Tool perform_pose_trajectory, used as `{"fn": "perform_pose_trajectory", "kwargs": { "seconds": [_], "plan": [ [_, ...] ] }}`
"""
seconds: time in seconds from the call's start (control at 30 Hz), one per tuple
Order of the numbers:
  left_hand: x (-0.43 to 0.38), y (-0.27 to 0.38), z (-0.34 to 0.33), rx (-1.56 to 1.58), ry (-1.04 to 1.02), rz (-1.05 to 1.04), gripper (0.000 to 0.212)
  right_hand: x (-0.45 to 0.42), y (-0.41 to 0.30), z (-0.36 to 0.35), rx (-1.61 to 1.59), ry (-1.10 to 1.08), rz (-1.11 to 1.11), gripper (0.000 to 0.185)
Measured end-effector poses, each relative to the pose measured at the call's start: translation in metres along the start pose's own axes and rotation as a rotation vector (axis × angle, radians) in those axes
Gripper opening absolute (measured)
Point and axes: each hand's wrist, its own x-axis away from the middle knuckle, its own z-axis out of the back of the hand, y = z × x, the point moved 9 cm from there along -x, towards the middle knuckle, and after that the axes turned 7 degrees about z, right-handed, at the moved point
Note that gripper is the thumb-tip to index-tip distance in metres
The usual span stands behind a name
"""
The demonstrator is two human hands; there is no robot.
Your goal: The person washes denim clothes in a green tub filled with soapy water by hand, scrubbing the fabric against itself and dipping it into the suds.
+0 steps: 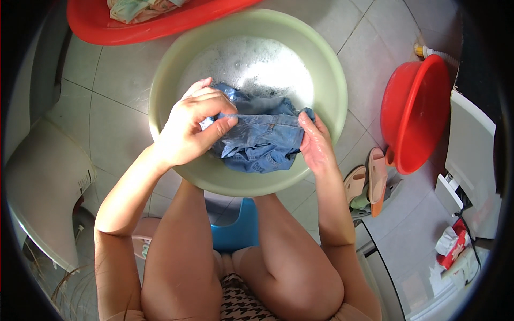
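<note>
A wet blue denim garment (261,136) is stretched between my two hands over a pale green plastic basin (249,186). My left hand (196,120) pinches one end of a seamed edge between thumb and fingers. At the other end of that edge, my right hand (315,138) grips the cloth, its thumb on top. Foamy, soapy water (245,60) fills the basin behind the garment, and part of the denim dips into it. Lower folds of the cloth bunch near the basin's close side.
A red basin (160,30) with light-coloured cloth (138,10) in it sits beyond the green one. Another red basin (421,116) leans on its side at right, near slippers (376,174). A blue plastic stool (237,230) shows between my legs. Grey tiles (116,120) cover the floor.
</note>
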Motion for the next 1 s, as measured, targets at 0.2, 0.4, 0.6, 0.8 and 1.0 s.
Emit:
{"fn": "perform_pose_trajectory", "kwargs": {
  "seconds": [0.2,0.4,0.6,0.8,1.0],
  "plan": [
    [-0.015,-0.021,0.016,-0.562,0.161,0.010,0.012,0.024,-0.026,-0.039,0.107,-0.257,0.090,0.024],
    [-0.008,-0.030,0.012,-0.527,0.129,-0.047,0.019,0.025,-0.034,-0.034,0.197,-0.225,0.193,0.024],
    [0.002,-0.038,0.010,-0.699,0.151,0.060,0.030,0.028,-0.032,-0.032,0.185,-0.189,0.175,0.027],
    [-0.024,-0.013,-0.002,-0.268,0.036,0.052,0.063,0.040,-0.033,-0.046,0.215,-0.290,0.167,0.029],
    [-0.045,-0.004,-0.034,-0.288,-0.317,-0.064,0.056,0.041,-0.042,-0.058,0.178,-0.390,0.185,0.032]
  ]
}}
